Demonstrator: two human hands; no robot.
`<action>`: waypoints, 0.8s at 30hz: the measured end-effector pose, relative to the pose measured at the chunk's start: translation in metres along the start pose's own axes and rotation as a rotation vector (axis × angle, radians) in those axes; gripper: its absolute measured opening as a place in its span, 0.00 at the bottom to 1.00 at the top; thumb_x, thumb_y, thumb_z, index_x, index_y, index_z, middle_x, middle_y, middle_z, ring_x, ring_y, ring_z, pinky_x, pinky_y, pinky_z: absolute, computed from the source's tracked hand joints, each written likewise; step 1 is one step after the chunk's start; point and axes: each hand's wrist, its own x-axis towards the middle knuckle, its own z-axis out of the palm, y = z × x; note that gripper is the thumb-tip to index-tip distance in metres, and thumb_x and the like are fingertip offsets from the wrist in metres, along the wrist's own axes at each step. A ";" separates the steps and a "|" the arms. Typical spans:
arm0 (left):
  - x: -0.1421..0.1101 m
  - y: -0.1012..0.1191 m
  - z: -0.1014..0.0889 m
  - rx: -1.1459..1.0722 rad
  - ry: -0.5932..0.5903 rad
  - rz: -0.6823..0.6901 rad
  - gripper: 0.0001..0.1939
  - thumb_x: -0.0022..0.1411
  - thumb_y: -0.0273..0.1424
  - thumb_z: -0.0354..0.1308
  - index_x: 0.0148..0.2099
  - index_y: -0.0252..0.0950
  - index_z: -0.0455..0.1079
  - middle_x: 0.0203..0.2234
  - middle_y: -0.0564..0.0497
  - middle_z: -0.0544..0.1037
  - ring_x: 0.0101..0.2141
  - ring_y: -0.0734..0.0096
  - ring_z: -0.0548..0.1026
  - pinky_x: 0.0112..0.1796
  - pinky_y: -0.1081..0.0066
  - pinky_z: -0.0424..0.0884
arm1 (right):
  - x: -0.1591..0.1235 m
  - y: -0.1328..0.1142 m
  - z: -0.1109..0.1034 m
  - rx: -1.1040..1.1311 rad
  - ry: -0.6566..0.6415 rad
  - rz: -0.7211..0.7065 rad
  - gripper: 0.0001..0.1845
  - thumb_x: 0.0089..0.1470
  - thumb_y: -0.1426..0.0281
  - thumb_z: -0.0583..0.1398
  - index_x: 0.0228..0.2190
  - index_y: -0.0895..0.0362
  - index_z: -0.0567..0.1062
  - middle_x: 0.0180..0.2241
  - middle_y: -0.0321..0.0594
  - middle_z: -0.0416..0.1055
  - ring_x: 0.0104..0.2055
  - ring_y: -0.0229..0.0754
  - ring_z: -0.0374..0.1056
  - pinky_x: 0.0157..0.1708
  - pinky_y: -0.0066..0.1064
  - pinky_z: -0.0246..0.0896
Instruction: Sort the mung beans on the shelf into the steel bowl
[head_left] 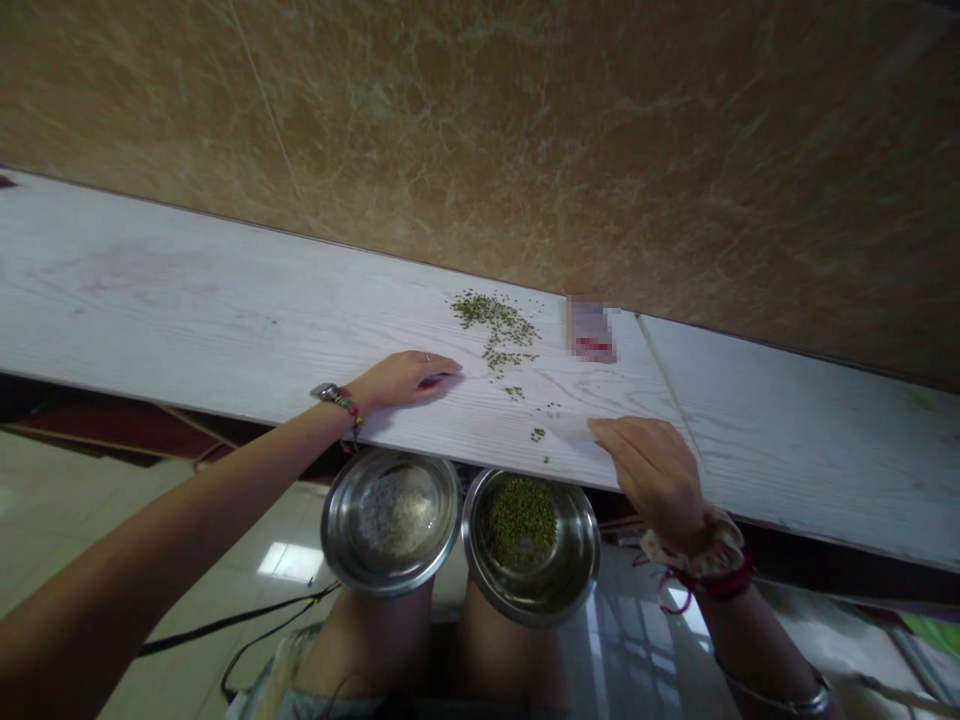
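Observation:
Loose green beans (pixel 495 322), small like mung beans, lie scattered across the white wooden ledge. My left hand (pixel 409 378) rests on the ledge just left of them, its fingers stretched forward and the thumb slightly apart. At the right, my right hand (pixel 652 465) is bent over the ledge near a few stray beans (pixel 538 435). Its fingers are pressed together, and whatever they may hold is hidden. Below the ledge, a steel bowl (pixel 589 560) with many green beans sits over my right knee. Beside it, another steel bowl (pixel 334 545) has a shiny, pale bottom; its contents are unclear.
A blurred, pixelated flat item (pixel 592 330) lies near the wall (pixel 480 150) behind the ledge (pixel 187 310). A seam runs across the ledge to the right of it. Black cables (pixel 247 620) hang at the lower left above the tiled floor (pixel 289 562).

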 end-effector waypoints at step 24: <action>0.000 -0.002 0.002 -0.035 0.008 0.010 0.14 0.63 0.29 0.48 0.50 0.36 0.66 0.48 0.46 0.74 0.46 0.66 0.73 0.47 0.66 0.67 | -0.009 0.010 -0.011 0.050 -0.021 0.031 0.19 0.51 0.83 0.55 0.43 0.56 0.72 0.33 0.40 0.76 0.37 0.41 0.70 0.38 0.35 0.63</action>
